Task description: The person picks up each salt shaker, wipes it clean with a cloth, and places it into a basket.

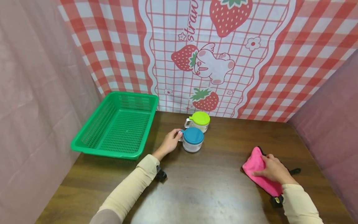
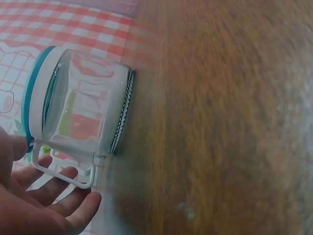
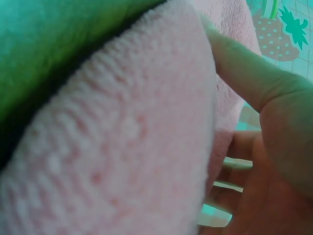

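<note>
In the head view, a clear glass jar [image 1: 193, 147] with a blue lid stands upright on the table. My left hand [image 1: 171, 140] is at its white handle. The left wrist view shows the left thumb at the lid's tab, and fingers curled by the handle [image 2: 63, 176]. Just behind stands a similar jar [image 1: 202, 127] with a lime-green lid. To the right, my right hand [image 1: 272, 169] grips a fuzzy pink cloth [image 1: 255, 163], thumb on one side, fingers on the other. In the right wrist view the cloth [image 3: 127, 132] fills much of the picture.
A green plastic basket [image 1: 120, 154] with slotted walls stands on the left of the wooden table [image 1: 207, 193]. Something black [image 1: 294, 171] sticks out beyond the right hand. A checked strawberry-print cloth [image 1: 237, 68] hangs along the back.
</note>
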Demonstrator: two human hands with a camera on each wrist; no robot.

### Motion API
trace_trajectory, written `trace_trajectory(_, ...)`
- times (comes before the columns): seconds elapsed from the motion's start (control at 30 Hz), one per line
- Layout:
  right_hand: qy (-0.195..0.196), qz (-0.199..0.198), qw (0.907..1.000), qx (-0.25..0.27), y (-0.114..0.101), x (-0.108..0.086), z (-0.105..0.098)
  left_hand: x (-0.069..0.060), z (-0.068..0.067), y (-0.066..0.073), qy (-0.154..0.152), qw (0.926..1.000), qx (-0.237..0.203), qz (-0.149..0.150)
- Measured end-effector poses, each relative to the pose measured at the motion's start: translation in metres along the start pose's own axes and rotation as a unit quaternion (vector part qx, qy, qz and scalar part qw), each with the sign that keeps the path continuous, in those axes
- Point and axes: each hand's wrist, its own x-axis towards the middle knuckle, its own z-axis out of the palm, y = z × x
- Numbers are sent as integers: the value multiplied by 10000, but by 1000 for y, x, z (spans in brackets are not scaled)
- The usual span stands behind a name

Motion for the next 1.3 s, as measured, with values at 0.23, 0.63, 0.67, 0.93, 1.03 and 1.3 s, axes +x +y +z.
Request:
trace_trajectory(0.23,147,-70,9999,32,-5,-3,0,0,0,1,11,10000,-72,29)
trace_trajectory(0.63,505,-48,9987,-34,-11,-5,2,2,-1,-2,69,9995,-237,220)
trace_trajectory(0.67,558,-77,9984,-62,-11,-5,2,3,0,-3,41,9993,-270,236)
trace_trajectory(0.93,762,-129,9970,-102,-15,-8,1,5,-2,-8,-236,9967,-658,423)
trace_trajectory(1.03,767,-111,9970,-85,-15,-8,1,7,-3,-9,-303,9962,-667,479)
trace_trajectory(1.3,663,-35,9978,-4,-13,-9,4,11,0,-17,-618,9914,-1144,137)
